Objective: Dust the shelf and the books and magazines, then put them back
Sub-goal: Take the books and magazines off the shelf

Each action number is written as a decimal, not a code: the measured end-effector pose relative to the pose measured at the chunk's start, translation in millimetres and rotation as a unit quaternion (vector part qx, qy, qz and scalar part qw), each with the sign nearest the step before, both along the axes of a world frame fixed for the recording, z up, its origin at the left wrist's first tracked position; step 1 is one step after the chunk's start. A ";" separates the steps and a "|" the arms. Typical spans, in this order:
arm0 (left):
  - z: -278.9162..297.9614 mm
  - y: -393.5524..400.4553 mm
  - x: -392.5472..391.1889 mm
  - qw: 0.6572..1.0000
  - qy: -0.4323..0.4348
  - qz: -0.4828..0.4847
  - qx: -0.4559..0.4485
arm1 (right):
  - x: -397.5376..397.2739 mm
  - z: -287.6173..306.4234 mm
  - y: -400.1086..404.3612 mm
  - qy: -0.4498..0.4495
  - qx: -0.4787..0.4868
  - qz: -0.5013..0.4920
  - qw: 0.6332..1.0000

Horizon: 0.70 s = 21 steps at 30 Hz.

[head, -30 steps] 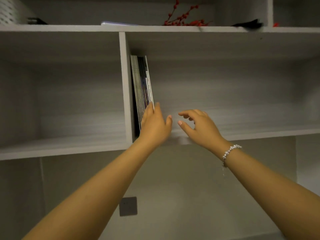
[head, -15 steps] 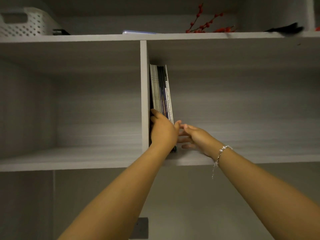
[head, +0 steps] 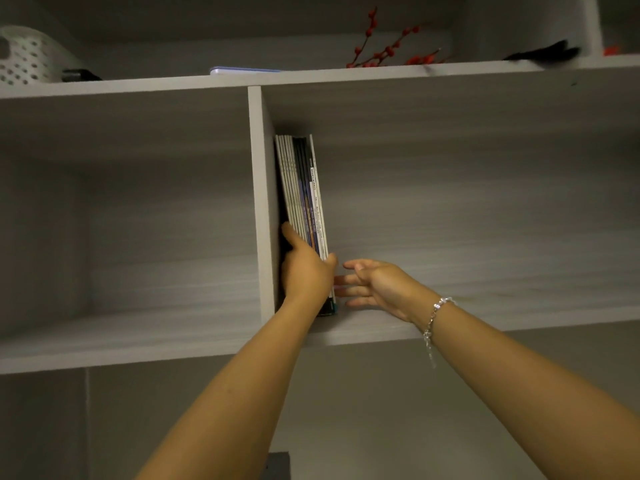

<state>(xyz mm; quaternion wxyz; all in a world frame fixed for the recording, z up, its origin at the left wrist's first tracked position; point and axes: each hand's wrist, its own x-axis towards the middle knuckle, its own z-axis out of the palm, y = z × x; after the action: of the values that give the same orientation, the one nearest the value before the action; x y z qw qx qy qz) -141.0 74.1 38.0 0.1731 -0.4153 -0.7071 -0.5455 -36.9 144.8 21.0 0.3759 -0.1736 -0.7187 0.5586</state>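
Several thin magazines [head: 304,188] stand upright in the right compartment of the grey shelf [head: 450,323], pressed against the vertical divider [head: 258,202]. My left hand [head: 304,271] wraps round the lower part of the stack, fingers reaching behind its left side and thumb at its right edge. My right hand [head: 374,284], with a bracelet on the wrist, reaches in from the right with straight fingers touching the right face of the stack near its bottom.
The left compartment [head: 138,323] holds nothing. On the top shelf stand a white perforated basket [head: 27,57], a flat pale object [head: 242,70], a red berry branch [head: 391,50] and a dark item [head: 543,53]. A grey wall plate [head: 277,465] sits below.
Both hands moved in to the magazines: the left one went from resting on the spines to wrapping round the stack, and the right one came up against its right side. The view shifted upward.
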 end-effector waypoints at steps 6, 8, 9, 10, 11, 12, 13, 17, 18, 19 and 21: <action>-0.2 -8.7 4.8 1.000 -0.004 -0.014 0.005 | 1.0 0.4 -2.2 0.015 0.017 0.011 1.000; -0.9 -15.6 7.9 1.000 0.000 -0.026 0.016 | 1.6 0.8 -2.2 0.016 0.020 0.009 1.000; -1.4 -19.9 9.9 0.999 0.005 -0.033 0.023 | 2.0 1.1 -2.5 0.016 0.023 0.008 1.000; -2.0 -25.2 12.6 0.999 0.012 -0.039 0.031 | 2.1 1.3 -3.9 0.013 0.030 0.009 0.999; -3.0 -30.8 15.7 0.998 0.022 -0.042 0.037 | 1.8 1.7 -6.0 0.004 0.043 0.010 0.999; -3.8 -36.8 19.0 0.998 0.032 -0.044 0.041 | 1.0 2.0 -8.0 -0.006 0.055 0.011 0.998; -4.5 -43.5 22.6 0.997 0.042 -0.047 0.046 | -0.2 2.6 -10.3 -0.014 0.066 0.007 0.998; -6.0 -74.1 34.6 0.994 0.062 -0.071 0.060 | 3.4 7.0 -32.9 -0.023 0.096 -0.019 0.995; -6.0 -82.5 37.5 0.993 0.064 -0.077 0.062 | 6.0 7.3 -39.3 -0.031 0.106 -0.025 0.994; -6.3 -91.2 40.6 0.993 0.067 -0.079 0.064 | 8.4 7.2 -43.9 -0.041 0.116 -0.030 0.992; -6.6 -108.6 46.3 0.992 0.071 -0.084 0.066 | 12.8 8.0 -52.9 -0.058 0.137 -0.040 0.988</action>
<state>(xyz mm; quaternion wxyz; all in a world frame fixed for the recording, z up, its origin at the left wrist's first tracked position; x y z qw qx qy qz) -94.7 -34.5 31.4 0.2039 -0.4981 -0.6181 -0.5729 -24.1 92.0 29.0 0.3752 -0.1813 -0.8016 0.4287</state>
